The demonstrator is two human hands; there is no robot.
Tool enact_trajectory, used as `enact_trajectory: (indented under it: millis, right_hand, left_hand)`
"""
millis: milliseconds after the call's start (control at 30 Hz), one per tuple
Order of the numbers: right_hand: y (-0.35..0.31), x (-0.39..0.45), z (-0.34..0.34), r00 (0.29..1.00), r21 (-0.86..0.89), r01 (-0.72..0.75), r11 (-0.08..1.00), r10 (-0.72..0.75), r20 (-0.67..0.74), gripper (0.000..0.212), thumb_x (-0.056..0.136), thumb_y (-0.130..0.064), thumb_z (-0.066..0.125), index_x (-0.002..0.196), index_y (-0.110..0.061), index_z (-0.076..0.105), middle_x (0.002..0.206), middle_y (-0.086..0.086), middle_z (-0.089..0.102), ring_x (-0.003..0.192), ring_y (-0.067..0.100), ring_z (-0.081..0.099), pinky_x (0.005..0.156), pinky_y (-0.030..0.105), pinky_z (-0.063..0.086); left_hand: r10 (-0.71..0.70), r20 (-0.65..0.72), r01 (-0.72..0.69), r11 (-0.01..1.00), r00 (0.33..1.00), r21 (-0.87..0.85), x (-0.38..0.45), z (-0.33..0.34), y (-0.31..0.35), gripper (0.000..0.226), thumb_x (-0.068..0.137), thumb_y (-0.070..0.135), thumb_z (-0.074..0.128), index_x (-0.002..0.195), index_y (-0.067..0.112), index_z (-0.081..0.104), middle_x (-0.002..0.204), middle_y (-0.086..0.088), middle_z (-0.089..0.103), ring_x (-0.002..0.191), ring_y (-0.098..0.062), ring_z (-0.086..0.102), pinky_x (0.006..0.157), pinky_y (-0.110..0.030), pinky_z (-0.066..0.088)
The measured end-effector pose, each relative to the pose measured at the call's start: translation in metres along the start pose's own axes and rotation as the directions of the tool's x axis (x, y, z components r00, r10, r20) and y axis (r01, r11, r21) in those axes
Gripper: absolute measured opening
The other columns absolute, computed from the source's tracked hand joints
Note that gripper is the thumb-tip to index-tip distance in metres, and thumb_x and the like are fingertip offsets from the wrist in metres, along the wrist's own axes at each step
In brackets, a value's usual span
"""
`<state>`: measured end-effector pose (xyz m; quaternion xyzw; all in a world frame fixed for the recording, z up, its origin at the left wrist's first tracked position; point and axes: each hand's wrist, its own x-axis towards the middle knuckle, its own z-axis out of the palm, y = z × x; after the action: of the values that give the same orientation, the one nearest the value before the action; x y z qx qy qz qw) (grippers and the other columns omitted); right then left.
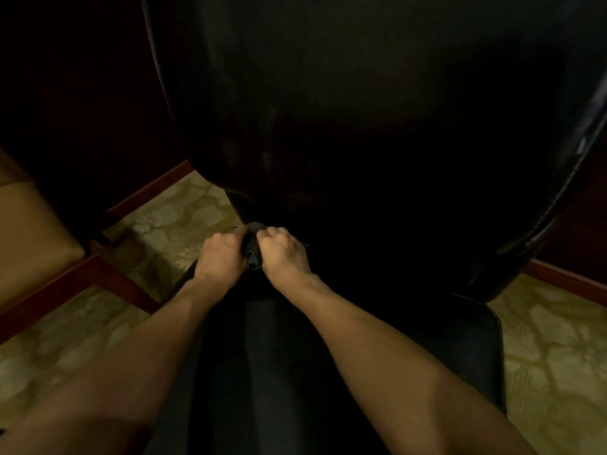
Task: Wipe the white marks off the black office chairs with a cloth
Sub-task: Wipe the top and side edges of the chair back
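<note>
my fingers are curled tight on both sides, knuckles up. left hand [220, 256] and right hand [281, 252] sit side by side w/ a dark cloth [253, 254] bunched between them, both gripping it. cloth is right at the bottom edge of the black chair back [345, 110], near its left lower corner. black seat [460, 349] lies below the chair back, under my forearms. patterned carpet [170, 224] shows left of the chair back, plus a tan chair w/ red-brown wood frame [39, 251] further left.
</note>
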<state>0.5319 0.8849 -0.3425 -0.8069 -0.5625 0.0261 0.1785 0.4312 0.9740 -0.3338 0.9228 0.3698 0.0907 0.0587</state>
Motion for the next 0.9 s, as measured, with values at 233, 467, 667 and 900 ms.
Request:
enact_trajectory:
  millis: [233, 467, 667, 900]
  right_hand:
    - [0.094, -0.139, -0.055, 0.989, -0.052, -0.148, 0.988, 0.148, -0.004, 0.029, 0.083, -0.009, 0.065, 0.112, -0.008, 0.06, 0.111, 0.01, 0.06, 0.109, 0.031, 0.056, 0.082, 0.038, 0.049]
    - [0.168, -0.281, -0.087, 0.887, -0.019, -0.418, 0.908, 0.403, -0.227, 0.025, 0.076, 0.007, 0.068, 0.098, -0.004, 0.066, 0.085, 0.01, 0.062, 0.08, 0.033, 0.061, 0.062, 0.04, 0.054]
    - [0.154, -0.307, -0.088, 0.857, 0.031, -0.432, 0.901, 0.421, -0.297, 0.02, 0.077, 0.008, 0.069, 0.095, -0.002, 0.065, 0.086, 0.014, 0.06, 0.079, 0.033, 0.058, 0.065, 0.038, 0.051]
    - [0.098, -0.213, -0.051, 0.957, 0.089, -0.207, 0.974, 0.22, -0.188, 0.021, 0.072, 0.004, 0.072, 0.092, -0.004, 0.069, 0.089, 0.014, 0.067, 0.085, 0.034, 0.064, 0.071, 0.036, 0.054]
  left_hand:
    - [0.342, -0.08, -0.35, 0.927, 0.936, -0.133, -0.062, 0.04, 0.138, 0.033, 0.075, 0.005, 0.072, 0.108, 0.008, 0.068, 0.115, -0.015, 0.068, 0.104, -0.036, 0.064, 0.084, -0.037, 0.055]
    - [0.522, -0.068, -0.525, 0.83, 0.85, -0.188, -0.136, 0.054, 0.28, 0.035, 0.061, 0.011, 0.08, 0.094, 0.014, 0.069, 0.095, -0.007, 0.066, 0.086, -0.028, 0.062, 0.071, -0.034, 0.052]
    - [0.599, -0.043, -0.598, 0.787, 0.799, -0.152, -0.154, 0.044, 0.28, 0.031, 0.068, 0.012, 0.071, 0.098, 0.014, 0.068, 0.096, -0.011, 0.063, 0.086, -0.031, 0.061, 0.072, -0.038, 0.053]
    - [0.372, 0.014, -0.372, 0.928, 0.928, -0.011, -0.123, 0.026, 0.174, 0.046, 0.071, 0.005, 0.071, 0.116, 0.009, 0.065, 0.109, -0.017, 0.06, 0.097, -0.038, 0.057, 0.082, -0.043, 0.05]
